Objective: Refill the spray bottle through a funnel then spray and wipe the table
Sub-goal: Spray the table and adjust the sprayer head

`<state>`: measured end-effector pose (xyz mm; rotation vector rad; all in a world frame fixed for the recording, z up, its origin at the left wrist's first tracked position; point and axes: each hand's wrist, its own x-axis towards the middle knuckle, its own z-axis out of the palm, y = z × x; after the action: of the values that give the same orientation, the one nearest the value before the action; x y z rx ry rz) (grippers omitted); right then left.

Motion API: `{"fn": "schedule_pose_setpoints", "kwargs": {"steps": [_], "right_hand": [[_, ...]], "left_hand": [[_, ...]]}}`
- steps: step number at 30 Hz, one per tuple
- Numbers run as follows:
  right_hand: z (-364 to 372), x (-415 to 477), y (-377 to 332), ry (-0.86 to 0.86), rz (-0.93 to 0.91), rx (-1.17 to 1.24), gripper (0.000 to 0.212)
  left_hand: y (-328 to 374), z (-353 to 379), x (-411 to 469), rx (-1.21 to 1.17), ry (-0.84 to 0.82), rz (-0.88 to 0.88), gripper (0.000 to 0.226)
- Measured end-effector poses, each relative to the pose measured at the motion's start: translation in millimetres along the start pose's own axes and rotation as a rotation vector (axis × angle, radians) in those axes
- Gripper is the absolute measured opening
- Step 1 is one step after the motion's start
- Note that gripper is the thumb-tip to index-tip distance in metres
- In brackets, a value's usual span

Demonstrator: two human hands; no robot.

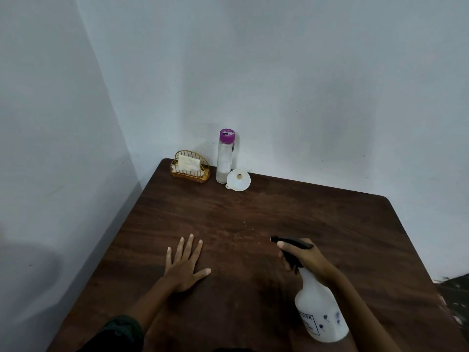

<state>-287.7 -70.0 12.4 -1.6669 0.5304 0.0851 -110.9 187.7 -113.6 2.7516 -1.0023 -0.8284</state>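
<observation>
A: Trying to gauge the feel of the white spray bottle (321,308) before copying this. Held tilted above the near right part of the wooden table (279,212), black trigger head (291,243) aimed left toward the middle.

B: Thin stiff plastic by the look of it, so probably light empty, noticeably heavier filled. No reading the fill level through that opaque wall. Smooth sides, likely slick once wet. Best taken at the neck just under the head, same spot as the right hand (304,260) here: fingers curled round the neck, 1 fingertip up on the head.

A: And the left hand (182,265)?

B: Flat on the table, palm down, fingers straight and spread, gripping nothing.

A: Rest of the kit?

B: Parked at the far corner. White funnel (238,180) tipped mouth-forward right beside a tall clear bottle (225,156) with a purple cap; touching or not, can't tell. Light and rigid, easy to knock over, so pinch by the rim. Paper napkin (187,162) in a gold wire holder (190,174) just left of that: soft, floppy, probably tearing once soaked.

A: Anything hidden?

B: Plenty. Trigger lever buried under the fingers, so no telling squeezed or not. Label print too blurry to read. Funnel spout out of sight. Contents of the clear bottle hard to make out. A few tiny crumbs (245,223) mid-table, barely visible.
</observation>
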Motion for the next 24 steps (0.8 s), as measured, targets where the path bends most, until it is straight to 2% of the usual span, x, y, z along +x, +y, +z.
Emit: {"fn": "schedule_pose_setpoints", "kwargs": {"steps": [3,6,8,10,11,15,21,24], "right_hand": [[0,-3,-6,-0.126,0.037,-0.023,0.041],[-1,-6,-8,-0.183,0.029,0.065,0.043],[0,-8,-10,-0.197,-0.001,0.144,0.044],[4,-9,-13,-0.212,-0.018,0.236,0.046],[7,-8,-14,-0.222,-0.022,0.28,0.047],[17,-6,-19,-0.249,-0.049,0.335,0.044],[19,-10,-16,-0.14,-0.109,0.391,0.044],[19,-11,-17,-0.098,-0.128,0.389,0.043]], "left_hand": [[2,-3,-3,-0.019,-0.009,-0.014,0.12],[17,-15,-8,-0.149,-0.015,-0.054,0.09],[41,-33,-14,-0.444,0.071,-0.023,0.06],[75,-55,-27,-0.887,0.128,0.122,0.031],[92,-66,-36,-1.04,0.153,0.187,0.025],[137,-89,-55,-1.2,0.219,0.328,0.022],[155,-80,-65,-1.194,0.289,0.362,0.031],[157,-77,-69,-1.231,0.314,0.358,0.017]]}}
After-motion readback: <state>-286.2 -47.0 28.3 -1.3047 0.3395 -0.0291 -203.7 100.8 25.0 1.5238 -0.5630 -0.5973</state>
